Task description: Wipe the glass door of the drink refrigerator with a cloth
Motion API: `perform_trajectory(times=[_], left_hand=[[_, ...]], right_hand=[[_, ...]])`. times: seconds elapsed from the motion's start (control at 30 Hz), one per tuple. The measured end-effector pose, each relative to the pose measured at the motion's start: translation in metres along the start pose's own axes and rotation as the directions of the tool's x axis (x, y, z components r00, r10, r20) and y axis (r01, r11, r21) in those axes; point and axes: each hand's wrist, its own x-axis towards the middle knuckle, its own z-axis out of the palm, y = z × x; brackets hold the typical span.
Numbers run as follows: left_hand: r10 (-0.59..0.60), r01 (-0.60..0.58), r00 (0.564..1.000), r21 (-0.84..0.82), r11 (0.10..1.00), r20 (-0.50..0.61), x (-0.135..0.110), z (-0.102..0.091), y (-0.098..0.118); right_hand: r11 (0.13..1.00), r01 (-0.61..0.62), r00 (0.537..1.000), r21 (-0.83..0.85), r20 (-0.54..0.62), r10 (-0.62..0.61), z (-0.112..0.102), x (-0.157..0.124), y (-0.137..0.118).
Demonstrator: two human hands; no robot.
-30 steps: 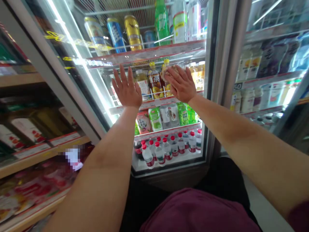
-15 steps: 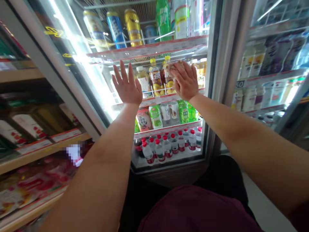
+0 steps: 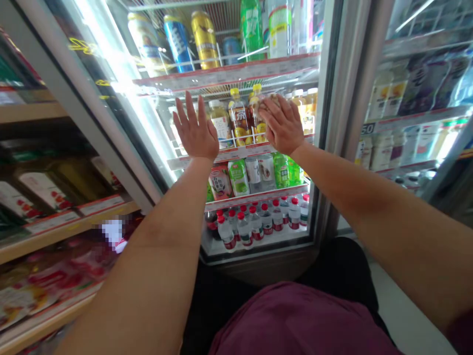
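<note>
My left hand [image 3: 196, 129] lies flat with its fingers spread against the glass door [image 3: 258, 255] of a lit drinks fridge. Under the fingers of my right hand [image 3: 284, 125] is a crumpled, light brownish cloth [image 3: 262, 106], pressed to the same glass. Most of the cloth is hidden by that hand. Between my hands, behind the glass, stand yellow-capped tea bottles [image 3: 240, 118] and a pale-labelled bottle [image 3: 220, 123].
Cans [image 3: 179, 43] line the shelf above, green bottles [image 3: 282, 170] and cartons the one below, and red-capped water bottles [image 3: 244, 229] the bottom. Another fridge section [image 3: 414, 98] adjoins on the right. Wooden shelves [image 3: 70, 228] with bottles and packets flank me at left.
My right hand has shifted very slightly with the cloth on the glass. My left hand stays in nearly the same spot.
</note>
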Motion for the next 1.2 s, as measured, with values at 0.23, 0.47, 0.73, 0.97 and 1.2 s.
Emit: perform_trajectory(times=[0.23, 0.47, 0.73, 0.97, 1.2], left_hand=[[-0.02, 0.022, 0.999, -0.073, 0.997, 0.032, -0.001, -0.003, 0.003], [-0.009, 0.009, 1.0, 0.003, 1.0, 0.018, 0.001, 0.005, -0.004], [0.025, -0.021, 0.999, -0.092, 0.995, 0.04, -0.001, -0.006, 0.021], [0.249, -0.22, 0.956, -0.18, 0.959, 0.156, -0.012, 0.025, 0.033], [0.271, -0.251, 0.943, -0.121, 0.96, 0.194, -0.013, 0.031, 0.026]], right_hand=[[0.999, 0.008, 1.0, 0.033, -0.002, -0.008, 0.002, 0.006, 0.002], [0.98, -0.172, 0.962, 0.098, -0.199, 0.189, -0.01, 0.039, 0.009], [0.983, -0.168, 0.979, 0.072, -0.109, 0.175, -0.003, 0.025, 0.008], [1.0, 0.011, 0.999, -0.001, 0.046, -0.011, -0.014, 0.015, 0.003], [0.977, -0.214, 0.959, 0.012, -0.188, 0.213, -0.009, 0.012, 0.004]])
